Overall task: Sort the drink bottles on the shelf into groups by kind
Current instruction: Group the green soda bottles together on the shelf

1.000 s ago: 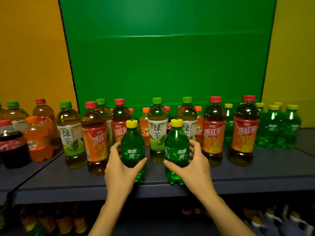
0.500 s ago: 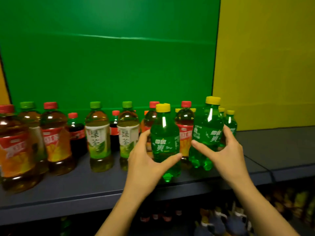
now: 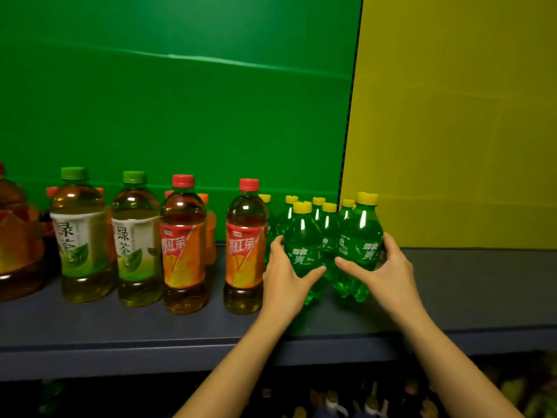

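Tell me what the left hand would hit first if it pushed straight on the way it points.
Most likely the grouped yellow-capped bottles right behind. The left hand points forward, gripping a green bottle that would touch them first. The gap between them is unclear.

i counted seven yellow-capped green soda bottles (image 3: pixel 301 233), bunched between and behind my fingers (image 3: pixel 276 241). left of the fingers of my left hand (image 3: pixel 284 276) stood two red-capped iced tea bottles (image 3: pixel 244 245), then two green-capped green tea bottles (image 3: pixel 79 236). one more red-labelled bottle (image 3: pixel 15 236) was cut by the frame edge; the orange bottles (image 3: pixel 211 230) behind i could not count.
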